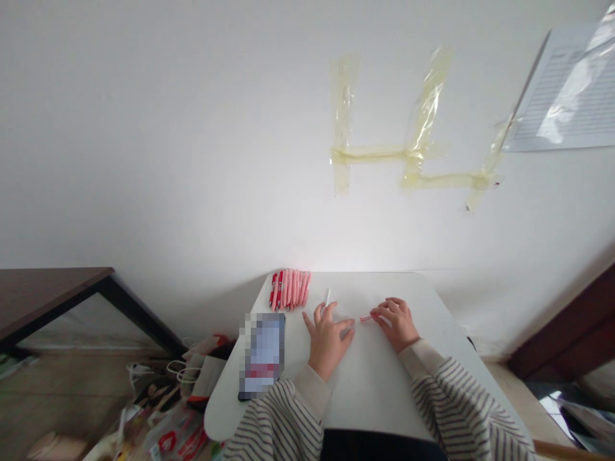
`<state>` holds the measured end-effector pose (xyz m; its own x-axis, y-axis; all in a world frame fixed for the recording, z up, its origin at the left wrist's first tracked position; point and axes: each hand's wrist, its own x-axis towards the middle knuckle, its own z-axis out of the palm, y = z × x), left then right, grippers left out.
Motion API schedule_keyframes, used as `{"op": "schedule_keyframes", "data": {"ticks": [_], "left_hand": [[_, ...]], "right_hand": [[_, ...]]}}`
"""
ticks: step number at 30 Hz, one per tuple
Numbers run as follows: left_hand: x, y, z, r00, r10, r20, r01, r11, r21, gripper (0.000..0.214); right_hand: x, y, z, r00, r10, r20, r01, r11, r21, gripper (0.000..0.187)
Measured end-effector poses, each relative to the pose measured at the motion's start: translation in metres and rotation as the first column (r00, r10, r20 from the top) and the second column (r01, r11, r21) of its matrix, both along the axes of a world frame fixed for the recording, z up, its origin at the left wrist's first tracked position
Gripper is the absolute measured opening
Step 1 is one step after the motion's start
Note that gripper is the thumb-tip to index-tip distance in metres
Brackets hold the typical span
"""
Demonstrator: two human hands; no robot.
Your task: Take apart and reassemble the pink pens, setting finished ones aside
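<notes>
Right hand (396,324) pinches a pink pen (368,317); left hand (328,337), fingers' hold unclear, may bump the white stick (327,296) into rolling.

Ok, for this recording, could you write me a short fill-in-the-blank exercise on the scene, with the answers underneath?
1. The thin pink stick is in the fingers of the person's ____ hand.
2. By the fingers of the left hand shows a slender stick that is ____ in colour.
3. The row of pink and red pens lies to the ____ of both hands.
4. The tape strips on the wall are tinted pale ____.

Missing words: right; white; left; yellow.
</notes>
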<state>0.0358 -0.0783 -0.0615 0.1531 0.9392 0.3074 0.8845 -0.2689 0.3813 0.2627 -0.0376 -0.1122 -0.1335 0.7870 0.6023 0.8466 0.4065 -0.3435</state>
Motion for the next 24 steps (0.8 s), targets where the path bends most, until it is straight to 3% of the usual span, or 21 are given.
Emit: {"op": "schedule_keyframes", "data": {"ticks": [17,24], "left_hand": [[0.0,-0.0002,0.0,1.0,-0.017,-0.023,0.017,1.0,0.02,0.026],[-0.0006,0.0013,-0.003,0.999,-0.013,-0.05,0.015,0.999,0.043,0.03]], "right_hand": [[0.0019,0.0034,0.0004,0.994,0.029,0.101,-0.036,0.997,0.071,0.017],[0.0008,0.0014,-0.0016,0.991,0.036,0.128,-0.035,0.999,-0.009,0.019]]}}
